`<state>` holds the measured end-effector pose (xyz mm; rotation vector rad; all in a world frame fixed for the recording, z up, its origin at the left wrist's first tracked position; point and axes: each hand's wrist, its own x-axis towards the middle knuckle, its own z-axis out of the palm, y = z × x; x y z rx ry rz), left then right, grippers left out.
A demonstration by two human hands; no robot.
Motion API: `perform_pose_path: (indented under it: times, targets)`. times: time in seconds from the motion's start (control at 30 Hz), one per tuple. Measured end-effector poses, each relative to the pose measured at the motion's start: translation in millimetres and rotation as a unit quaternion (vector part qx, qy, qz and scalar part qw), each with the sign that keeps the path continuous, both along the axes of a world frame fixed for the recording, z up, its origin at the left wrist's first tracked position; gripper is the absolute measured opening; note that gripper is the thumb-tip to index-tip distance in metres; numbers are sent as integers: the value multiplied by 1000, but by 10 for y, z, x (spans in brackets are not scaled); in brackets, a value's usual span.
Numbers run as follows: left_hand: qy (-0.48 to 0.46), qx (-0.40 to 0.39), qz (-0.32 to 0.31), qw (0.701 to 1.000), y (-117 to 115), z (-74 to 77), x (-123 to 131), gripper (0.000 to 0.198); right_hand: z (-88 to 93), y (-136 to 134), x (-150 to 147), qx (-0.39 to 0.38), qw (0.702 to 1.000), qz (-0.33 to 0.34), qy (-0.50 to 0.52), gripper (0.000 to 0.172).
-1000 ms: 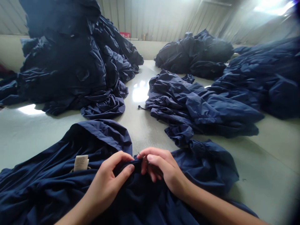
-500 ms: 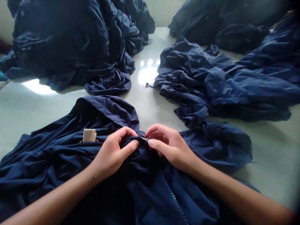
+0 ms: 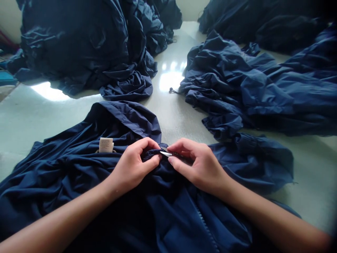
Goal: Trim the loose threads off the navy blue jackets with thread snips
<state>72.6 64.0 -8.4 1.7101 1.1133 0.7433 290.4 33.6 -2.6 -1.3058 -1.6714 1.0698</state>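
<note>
A navy blue jacket [image 3: 79, 175] with a zipper and a pale label [image 3: 106, 144] lies spread across the near side of the table. Between thumb and index finger, my left hand [image 3: 139, 158] pinches a folded edge of this jacket. My right hand [image 3: 195, 158] is closed around small thread snips [image 3: 166, 154], of which only the pointed metal blades show; their handles are hidden in my fingers. The blades point left, their tips at the pinched fabric edge and apart from each other.
A tall heap of navy garments [image 3: 76, 45] stands at the back left. More crumpled navy garments [image 3: 223, 77] lie at the right, a cord end [image 3: 172, 90] sticking out of them. Dark cloth [image 3: 263, 21] is piled behind. All rest on a shiny pale table [image 3: 173, 116].
The snips' blades now show more plainly and spread apart at the fabric edge. The whole view has shifted slightly, so everything sits a little further right. Both hands keep their grip.
</note>
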Motion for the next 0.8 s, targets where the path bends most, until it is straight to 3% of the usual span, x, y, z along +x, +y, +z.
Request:
perform_pose_path:
  times: [0.8]
  targets:
    - [12,5,-11,1000,9,-17,-9,7,-47,-3,-13,60,998,25,-3,12]
